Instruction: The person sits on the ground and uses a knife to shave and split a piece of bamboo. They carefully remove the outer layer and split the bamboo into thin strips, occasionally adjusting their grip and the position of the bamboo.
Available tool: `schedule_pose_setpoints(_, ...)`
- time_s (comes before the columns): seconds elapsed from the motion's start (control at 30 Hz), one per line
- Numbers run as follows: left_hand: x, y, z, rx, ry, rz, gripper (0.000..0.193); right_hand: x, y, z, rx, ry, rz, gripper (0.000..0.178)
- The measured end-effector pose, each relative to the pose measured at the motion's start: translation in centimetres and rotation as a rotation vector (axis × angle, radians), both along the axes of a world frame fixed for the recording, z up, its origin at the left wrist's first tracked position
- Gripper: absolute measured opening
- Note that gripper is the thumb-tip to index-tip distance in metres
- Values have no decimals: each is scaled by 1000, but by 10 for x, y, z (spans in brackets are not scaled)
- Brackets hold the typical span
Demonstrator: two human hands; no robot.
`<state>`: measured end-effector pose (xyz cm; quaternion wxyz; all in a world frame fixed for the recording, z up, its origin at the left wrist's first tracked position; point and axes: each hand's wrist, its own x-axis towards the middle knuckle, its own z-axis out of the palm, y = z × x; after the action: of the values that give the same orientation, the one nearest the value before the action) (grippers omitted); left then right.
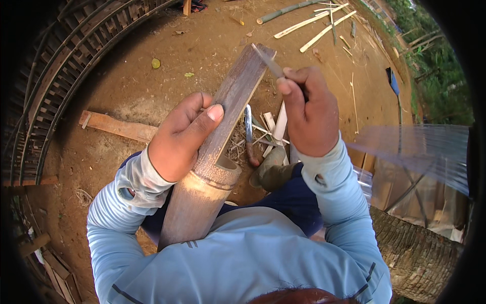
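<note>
The left hand (182,137) is wrapped round the bamboo (195,207), thumb pressed on its long split-off upper part; the bamboo slants away from the shirt (253,248). The right hand (314,111) pinches a knife (272,65), blade at the bamboo's far end. Pale strips (328,31) lie on the ground (121,71) beyond.

Bamboo tube (190,213) grey-brown, pale tan band; knife (270,62) dull grey; shirt (253,248) light blue, dark stripes; trousers (283,205) navy; ground (126,55) orange-brown; split strips (327,32) pale cream; leaf (156,63) yellow-green; boot (274,169) muddy olive.
</note>
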<state>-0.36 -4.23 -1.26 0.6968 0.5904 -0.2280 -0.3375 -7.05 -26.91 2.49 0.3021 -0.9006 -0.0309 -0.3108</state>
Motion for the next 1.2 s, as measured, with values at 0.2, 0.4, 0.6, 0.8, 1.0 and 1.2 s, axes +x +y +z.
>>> schedule_pose_setpoints(0.2, -1, -3, -4, -49, -54, 55, 31, 0, 1, -7, -63, -51, 96, 21)
schedule_pose_setpoints(0.4, 3, 3, 6, -85, 46, 3, 31, 6, -1, -4, -128, -116, 66, 22)
schedule_pose_setpoints(0.6, 1, -1, 8, -73, 28, 37, 31, -17, 18, -18, -180, -97, 95, 22)
schedule_pose_setpoints(0.8, 1, 0, 2, -89, 13, 37, 30, -9, 9, -13, -70, -84, 140, 18)
schedule_pose_setpoints(1.0, 1, 2, 3, -64, 18, 22, 30, -1, 1, -5, -136, -138, 79, 23)
schedule_pose_setpoints(1.2, -5, -1, 12, -75, 76, 28, 32, 27, -24, 2, 64, 142, -90, 27)
